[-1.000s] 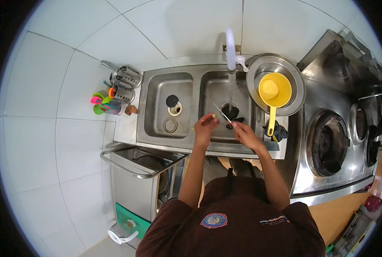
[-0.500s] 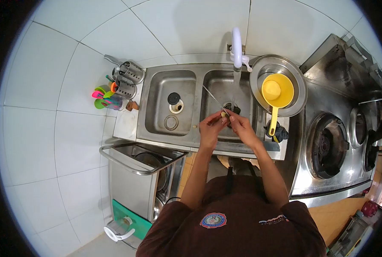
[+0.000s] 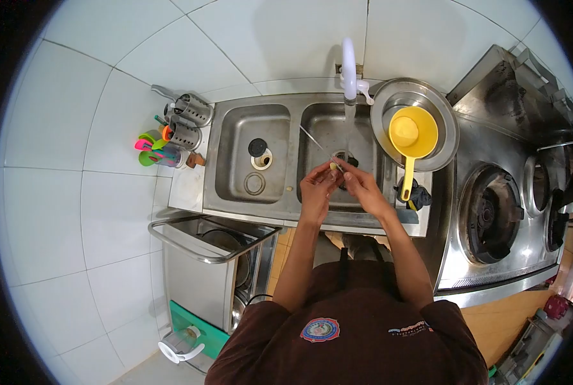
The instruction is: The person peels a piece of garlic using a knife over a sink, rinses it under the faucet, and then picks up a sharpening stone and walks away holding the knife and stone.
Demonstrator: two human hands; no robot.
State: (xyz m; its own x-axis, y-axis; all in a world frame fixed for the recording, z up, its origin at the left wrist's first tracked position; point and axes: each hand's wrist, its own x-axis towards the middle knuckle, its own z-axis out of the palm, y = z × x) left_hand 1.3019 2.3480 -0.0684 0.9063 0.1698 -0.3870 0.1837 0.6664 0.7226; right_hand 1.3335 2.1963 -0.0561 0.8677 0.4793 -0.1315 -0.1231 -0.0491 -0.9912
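Over the right sink basin (image 3: 325, 122), my left hand (image 3: 317, 191) pinches a small pale-yellow piece of food (image 3: 333, 166), too small to name. My right hand (image 3: 364, 187) is closed close beside it, gripping a knife (image 3: 314, 140) whose thin blade shows nearly edge-on and points up and left across the basin. The handle is hidden in the fingers. Water falls from the white faucet (image 3: 348, 70) just beyond my hands. Below the stream, the dark drain (image 3: 352, 162) is partly covered by my hands.
A yellow dipper (image 3: 421, 131) lies in a metal basin (image 3: 450, 128) at the right, beside the gas stove (image 3: 492, 215). The left sink basin (image 3: 235, 135) holds a black stopper (image 3: 257, 147) and a ring. Perforated utensil holders (image 3: 187, 136) stand at left, above an open-topped metal cart (image 3: 199, 276).
My hands stay together over the sink with small finger shifts around the yellow piece. The knife blade tilts slightly. The whole view shifts a little.
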